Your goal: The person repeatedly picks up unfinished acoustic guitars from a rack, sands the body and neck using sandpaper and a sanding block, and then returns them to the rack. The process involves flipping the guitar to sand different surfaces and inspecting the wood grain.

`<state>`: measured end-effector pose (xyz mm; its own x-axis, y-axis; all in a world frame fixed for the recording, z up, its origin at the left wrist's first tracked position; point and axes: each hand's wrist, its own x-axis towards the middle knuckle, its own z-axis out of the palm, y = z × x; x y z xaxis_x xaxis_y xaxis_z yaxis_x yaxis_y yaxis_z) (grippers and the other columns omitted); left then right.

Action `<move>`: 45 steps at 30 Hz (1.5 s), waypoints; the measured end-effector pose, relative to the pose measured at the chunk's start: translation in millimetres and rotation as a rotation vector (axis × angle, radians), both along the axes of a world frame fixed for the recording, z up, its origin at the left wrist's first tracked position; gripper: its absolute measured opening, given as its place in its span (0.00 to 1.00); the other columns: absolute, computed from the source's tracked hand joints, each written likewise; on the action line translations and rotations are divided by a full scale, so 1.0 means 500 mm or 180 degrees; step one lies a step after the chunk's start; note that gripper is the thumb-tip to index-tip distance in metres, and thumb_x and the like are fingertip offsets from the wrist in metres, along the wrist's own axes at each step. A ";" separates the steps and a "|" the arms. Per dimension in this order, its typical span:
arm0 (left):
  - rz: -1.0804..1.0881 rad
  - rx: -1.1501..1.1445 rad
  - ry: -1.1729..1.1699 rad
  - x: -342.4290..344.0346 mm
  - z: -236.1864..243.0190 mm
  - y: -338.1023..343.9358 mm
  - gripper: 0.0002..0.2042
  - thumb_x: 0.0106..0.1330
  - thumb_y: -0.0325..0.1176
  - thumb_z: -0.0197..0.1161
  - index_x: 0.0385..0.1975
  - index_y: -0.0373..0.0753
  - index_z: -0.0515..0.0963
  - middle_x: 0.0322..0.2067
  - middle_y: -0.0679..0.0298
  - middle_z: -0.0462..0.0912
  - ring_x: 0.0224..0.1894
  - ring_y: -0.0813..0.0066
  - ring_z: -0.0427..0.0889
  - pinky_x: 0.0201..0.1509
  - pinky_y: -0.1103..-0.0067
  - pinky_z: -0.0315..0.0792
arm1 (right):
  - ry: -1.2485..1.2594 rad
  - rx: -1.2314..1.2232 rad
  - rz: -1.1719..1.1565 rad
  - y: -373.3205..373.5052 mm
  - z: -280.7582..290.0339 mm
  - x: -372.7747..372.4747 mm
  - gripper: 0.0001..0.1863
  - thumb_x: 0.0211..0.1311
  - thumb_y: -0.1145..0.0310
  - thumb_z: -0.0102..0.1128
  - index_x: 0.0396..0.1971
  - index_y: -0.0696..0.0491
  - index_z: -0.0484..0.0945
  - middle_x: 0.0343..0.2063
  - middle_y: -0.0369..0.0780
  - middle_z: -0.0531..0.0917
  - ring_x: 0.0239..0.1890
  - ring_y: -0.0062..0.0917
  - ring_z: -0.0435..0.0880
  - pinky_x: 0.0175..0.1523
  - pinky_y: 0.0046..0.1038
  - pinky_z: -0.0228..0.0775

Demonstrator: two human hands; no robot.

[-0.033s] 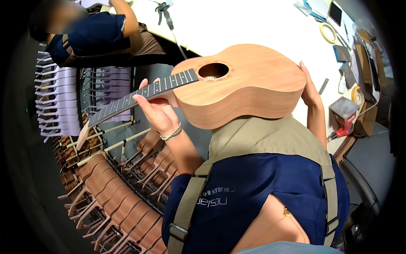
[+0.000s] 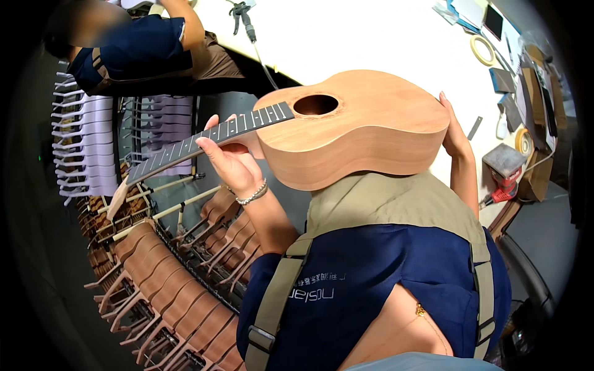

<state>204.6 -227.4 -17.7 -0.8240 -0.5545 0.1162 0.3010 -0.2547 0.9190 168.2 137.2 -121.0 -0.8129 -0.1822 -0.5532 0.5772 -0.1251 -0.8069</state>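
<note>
An unstrung wooden ukulele (image 2: 371, 99) with a round sound hole and a dark fretboard (image 2: 213, 136) lies across in front of me, its lower side by my apron (image 2: 377, 201). Its neck points left and down to a bare, pale headstock (image 2: 117, 199). My left hand (image 2: 232, 164) is wrapped round the neck near the body, with the thumb on the near side and fingertips showing past the far side. Against the rounded right end of the body, my right hand (image 2: 455, 127) supports it. Most of its fingers are hidden behind the wood.
Brown instrument bodies with necks (image 2: 179, 290) line racks at the lower left; lilac ones (image 2: 83, 148) hang farther off. Another person (image 2: 142, 55) works at the far left. On the white table (image 2: 371, 37) are an air blow gun (image 2: 243, 23), tape rolls (image 2: 482, 49) and a box (image 2: 504, 159).
The ukulele has shifted slightly right and toward me, and its headstock has moved a little left. Both hands keep their hold on it.
</note>
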 end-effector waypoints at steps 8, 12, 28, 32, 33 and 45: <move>-0.0177 -0.0046 0.0173 -0.001 0.010 0.004 0.25 0.63 0.51 0.49 0.52 0.37 0.65 0.43 0.49 0.75 0.46 0.61 0.74 0.52 0.68 0.68 | -0.0283 -0.0297 -0.0192 0.005 -0.024 0.008 0.41 0.54 0.38 0.44 0.57 0.58 0.61 0.55 0.46 0.67 0.57 0.32 0.66 0.57 0.33 0.57; -0.0666 0.0028 0.1169 -0.003 0.061 0.042 0.29 0.65 0.40 0.49 0.63 0.45 0.46 0.52 0.44 0.66 0.53 0.53 0.70 0.57 0.61 0.65 | 0.0845 -0.1233 -0.0035 0.015 -0.068 -0.010 0.41 0.44 0.56 0.63 0.57 0.59 0.58 0.52 0.42 0.69 0.55 0.28 0.68 0.56 0.30 0.59; -0.0016 -0.1340 0.0611 -0.018 0.045 0.129 0.40 0.53 0.21 0.55 0.60 0.36 0.32 0.58 0.42 0.53 0.50 0.71 0.67 0.53 0.78 0.65 | 0.1851 -0.0627 -0.0912 -0.075 -0.101 -0.022 0.36 0.59 0.57 0.53 0.62 0.56 0.50 0.60 0.44 0.60 0.61 0.28 0.60 0.63 0.31 0.53; -0.0036 -0.1799 0.0499 -0.017 0.054 0.134 0.41 0.51 0.20 0.56 0.59 0.36 0.33 0.58 0.43 0.53 0.50 0.71 0.67 0.54 0.77 0.65 | 0.1956 -0.0523 -0.0883 -0.074 -0.114 -0.022 0.35 0.58 0.58 0.53 0.61 0.56 0.51 0.59 0.45 0.62 0.60 0.29 0.61 0.62 0.31 0.55; -0.0052 -0.1761 0.0517 -0.016 0.052 0.133 0.41 0.51 0.19 0.57 0.59 0.36 0.33 0.58 0.43 0.54 0.50 0.71 0.67 0.54 0.77 0.65 | 0.2023 -0.0504 -0.0911 -0.075 -0.114 -0.020 0.34 0.58 0.59 0.54 0.60 0.56 0.53 0.58 0.45 0.63 0.59 0.28 0.63 0.61 0.31 0.56; 0.0220 -0.1054 0.0526 -0.006 0.037 0.118 0.25 0.64 0.30 0.37 0.60 0.40 0.41 0.57 0.43 0.58 0.54 0.59 0.68 0.55 0.68 0.68 | 0.1225 -0.0085 -0.0600 -0.022 -0.257 0.025 0.25 0.56 0.61 0.58 0.51 0.56 0.66 0.47 0.39 0.71 0.46 0.26 0.71 0.48 0.30 0.69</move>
<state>201.7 -168.5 0.7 -0.7410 -0.5183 0.4269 0.4583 0.0743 0.8857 180.8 126.2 -249.7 -0.9795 -0.0207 -0.2003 0.1998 -0.2232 -0.9541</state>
